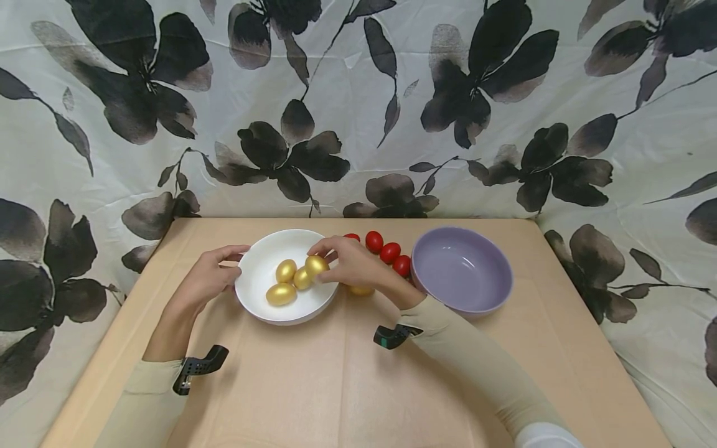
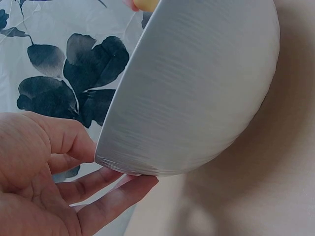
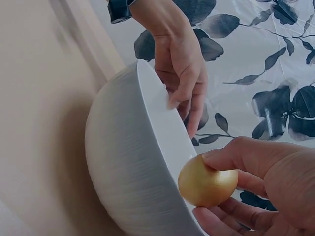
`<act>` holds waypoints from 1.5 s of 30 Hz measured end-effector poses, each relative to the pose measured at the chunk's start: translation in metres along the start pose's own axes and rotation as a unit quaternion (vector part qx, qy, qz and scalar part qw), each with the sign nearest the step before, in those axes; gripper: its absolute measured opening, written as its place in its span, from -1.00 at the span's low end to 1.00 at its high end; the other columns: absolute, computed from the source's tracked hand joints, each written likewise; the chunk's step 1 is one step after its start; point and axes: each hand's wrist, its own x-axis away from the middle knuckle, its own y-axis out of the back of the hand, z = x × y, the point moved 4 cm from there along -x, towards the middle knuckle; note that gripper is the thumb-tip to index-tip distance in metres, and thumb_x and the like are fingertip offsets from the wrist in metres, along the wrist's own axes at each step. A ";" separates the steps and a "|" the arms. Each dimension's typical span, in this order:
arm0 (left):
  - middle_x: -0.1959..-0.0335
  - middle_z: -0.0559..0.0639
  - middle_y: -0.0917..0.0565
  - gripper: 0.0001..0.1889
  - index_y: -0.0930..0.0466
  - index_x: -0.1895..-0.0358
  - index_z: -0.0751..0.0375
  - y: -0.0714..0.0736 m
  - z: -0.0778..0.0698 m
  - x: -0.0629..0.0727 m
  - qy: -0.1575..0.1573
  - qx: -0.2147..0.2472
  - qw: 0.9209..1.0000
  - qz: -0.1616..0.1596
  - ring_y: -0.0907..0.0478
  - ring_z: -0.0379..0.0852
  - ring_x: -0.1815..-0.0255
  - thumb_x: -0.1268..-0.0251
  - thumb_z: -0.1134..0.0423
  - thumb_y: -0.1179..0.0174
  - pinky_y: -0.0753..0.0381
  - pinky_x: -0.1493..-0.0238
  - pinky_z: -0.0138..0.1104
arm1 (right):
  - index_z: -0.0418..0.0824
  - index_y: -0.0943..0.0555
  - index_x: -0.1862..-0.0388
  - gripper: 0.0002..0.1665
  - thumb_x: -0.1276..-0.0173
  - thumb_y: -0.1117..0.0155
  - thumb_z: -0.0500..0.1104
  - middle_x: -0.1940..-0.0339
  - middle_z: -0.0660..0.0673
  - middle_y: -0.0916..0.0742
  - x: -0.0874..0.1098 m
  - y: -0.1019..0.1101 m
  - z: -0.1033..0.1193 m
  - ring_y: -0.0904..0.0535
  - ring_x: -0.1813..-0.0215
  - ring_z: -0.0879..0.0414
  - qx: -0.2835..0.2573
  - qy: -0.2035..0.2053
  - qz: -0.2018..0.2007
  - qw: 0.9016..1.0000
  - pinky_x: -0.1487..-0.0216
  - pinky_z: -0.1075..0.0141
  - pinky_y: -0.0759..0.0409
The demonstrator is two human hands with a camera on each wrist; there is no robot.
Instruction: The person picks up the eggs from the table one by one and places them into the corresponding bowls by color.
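A white bowl sits on the table with three golden eggs lying inside it. My left hand grips its left rim; in the left wrist view the thumb is at the edge and the fingertips support the outer wall. Over the bowl's right side my right hand pinches another golden egg between thumb and fingers. That egg overlaps the rim in the right wrist view. One more golden egg shows on the table, partly hidden beneath the right hand.
Several red eggs lie on the table behind the right hand, one partly covered by it. To their right stands a purple bowl, close beside the right forearm. A floral cloth hangs behind the table's back edge.
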 end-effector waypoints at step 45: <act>-0.33 0.43 -0.39 -0.37 -0.26 -0.52 0.31 0.000 -0.001 -0.001 0.001 0.001 1.000 0.003 -0.55 0.18 0.00 -0.35 0.43 0.00 -0.68 0.29 -0.29 | -0.18 -0.71 -0.10 -0.66 -0.34 -0.39 -0.28 -0.03 -0.13 -0.76 0.003 0.005 0.005 -0.68 -0.02 0.10 0.075 0.003 -0.019 0.997 -0.05 0.36 -0.66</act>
